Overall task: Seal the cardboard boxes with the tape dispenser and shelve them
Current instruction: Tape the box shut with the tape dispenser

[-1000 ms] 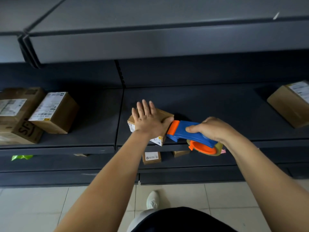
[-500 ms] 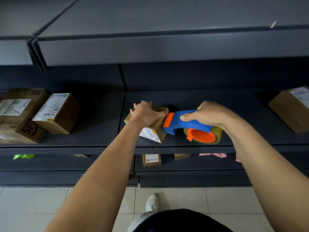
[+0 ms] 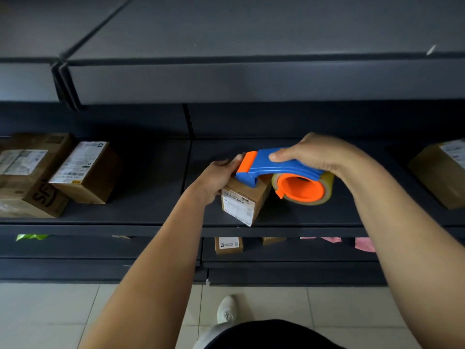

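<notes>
Dark shelf (image 3: 314,217): bears the box. Tape dispenser (image 3: 284,170), blue and orange: my right hand (image 3: 314,152) curled round its handle, nose on the box top. Small cardboard box (image 3: 245,200): near the shelf's front edge, my left hand (image 3: 216,177) gripping its upper left side.

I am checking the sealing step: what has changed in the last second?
The left hand, earlier flat on the small box, now grips it. The right hand, still holding the tape dispenser, brought its head from the box's side onto its top. The boxes at left stayed.
</notes>
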